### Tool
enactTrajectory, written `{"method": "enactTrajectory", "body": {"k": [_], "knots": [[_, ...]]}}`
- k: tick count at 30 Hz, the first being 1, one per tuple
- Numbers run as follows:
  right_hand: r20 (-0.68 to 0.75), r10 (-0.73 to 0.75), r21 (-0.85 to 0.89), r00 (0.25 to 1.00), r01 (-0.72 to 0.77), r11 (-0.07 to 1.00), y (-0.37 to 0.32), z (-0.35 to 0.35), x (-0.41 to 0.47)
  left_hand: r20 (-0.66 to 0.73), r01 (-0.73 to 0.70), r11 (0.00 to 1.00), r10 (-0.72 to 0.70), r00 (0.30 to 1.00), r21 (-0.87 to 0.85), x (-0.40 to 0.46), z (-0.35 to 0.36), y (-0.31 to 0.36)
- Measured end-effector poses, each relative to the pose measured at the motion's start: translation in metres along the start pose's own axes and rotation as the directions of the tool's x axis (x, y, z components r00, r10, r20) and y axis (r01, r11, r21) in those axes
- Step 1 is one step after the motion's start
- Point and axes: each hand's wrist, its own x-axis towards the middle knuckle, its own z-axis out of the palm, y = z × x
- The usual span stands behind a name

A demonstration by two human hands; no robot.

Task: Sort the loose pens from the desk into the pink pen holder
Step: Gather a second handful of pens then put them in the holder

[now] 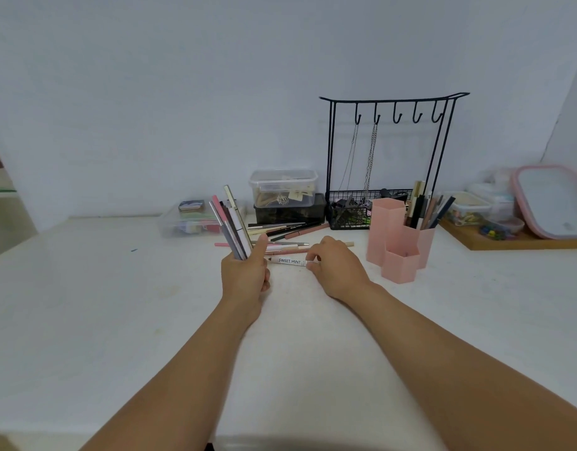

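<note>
My left hand grips a bundle of several pens that fans upward above the white desk. My right hand pinches the right end of a white pen marked SWEET MINT, which lies flat on the desk between both hands. More loose pens lie scattered just behind the hands. The pink pen holder, made of hexagonal tubes, stands to the right of my right hand. Its rear right tube holds several pens; the front tube looks empty.
A black wire rack with hooks, chains and a basket stands behind the holder. Two stacked plastic boxes and a clear flat box sit against the wall. A wooden tray with containers is at the far right.
</note>
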Motion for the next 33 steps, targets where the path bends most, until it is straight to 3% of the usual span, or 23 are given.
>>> {"method": "enactTrajectory", "body": {"k": [4, 6, 8, 10, 11, 13, 16, 23, 27, 28, 29, 31, 33], "knots": [[-0.025, 0.054, 0.141, 0.998, -0.05, 0.989, 0.002, 0.001, 0.003, 0.015, 0.012, 1.0, -0.012, 1.0, 0.027, 0.0, -0.001, 0.001], [-0.023, 0.157, 0.425, 0.987, -0.132, 0.895, -0.001, -0.002, 0.004, 0.022, 0.016, 1.0, -0.016, 1.0, 0.024, 0.0, 0.0, 0.001], [0.112, 0.241, 0.777, 0.964, -0.236, 0.584, -0.009, -0.011, 0.002, 0.031, 0.015, 1.0, -0.015, 0.999, 0.008, 0.001, 0.0, 0.001], [0.272, 0.178, 0.915, 0.946, -0.311, 0.257, -0.016, -0.02, -0.006, 0.055, 0.008, 1.0, -0.009, 0.998, 0.011, -0.002, -0.001, 0.001], [0.327, 0.124, 0.924, 0.937, -0.344, 0.166, -0.02, -0.022, -0.01, 0.075, -0.002, 1.0, 0.001, 0.997, 0.009, -0.003, -0.001, 0.002], [0.386, 0.013, 0.916, 0.922, -0.385, 0.109, -0.027, -0.022, -0.016, 0.127, -0.027, 1.0, 0.028, 0.992, -0.01, -0.006, -0.001, 0.003], [0.385, -0.06, 0.913, 0.921, -0.37, 0.173, -0.036, -0.014, -0.021, 0.167, -0.058, 0.998, 0.063, 0.984, -0.034, -0.011, -0.001, 0.007], [0.165, 0.002, 0.917, 0.986, -0.155, 0.368, -0.046, 0.006, -0.023, 0.157, -0.108, 0.994, 0.106, 0.982, 0.004, -0.013, 0.001, 0.003], [0.19, -0.04, 0.933, 0.981, -0.168, 0.319, -0.043, 0.001, -0.021, 0.083, -0.072, 0.996, 0.068, 0.994, 0.056, -0.007, 0.003, 0.0], [0.145, 0.002, 0.911, 0.989, -0.134, 0.391, -0.038, -0.001, -0.018, 0.062, -0.067, 0.996, 0.063, 0.996, 0.062, -0.005, 0.003, 0.0], [0.055, 0.071, 0.835, 0.996, -0.084, 0.544, -0.03, -0.003, -0.013, 0.053, -0.058, 0.996, 0.055, 0.997, 0.062, -0.004, 0.003, 0.0], [-0.144, 0.117, 0.472, 0.983, -0.036, 0.881, -0.003, -0.006, -0.002, 0.057, -0.039, 0.998, 0.037, 0.998, 0.045, -0.001, 0.003, 0.0], [-0.079, 0.08, 0.18, 0.994, -0.065, 0.982, 0.02, -0.006, 0.003, 0.064, -0.032, 0.999, 0.03, 0.998, 0.035, 0.0, 0.002, 0.0]]}}
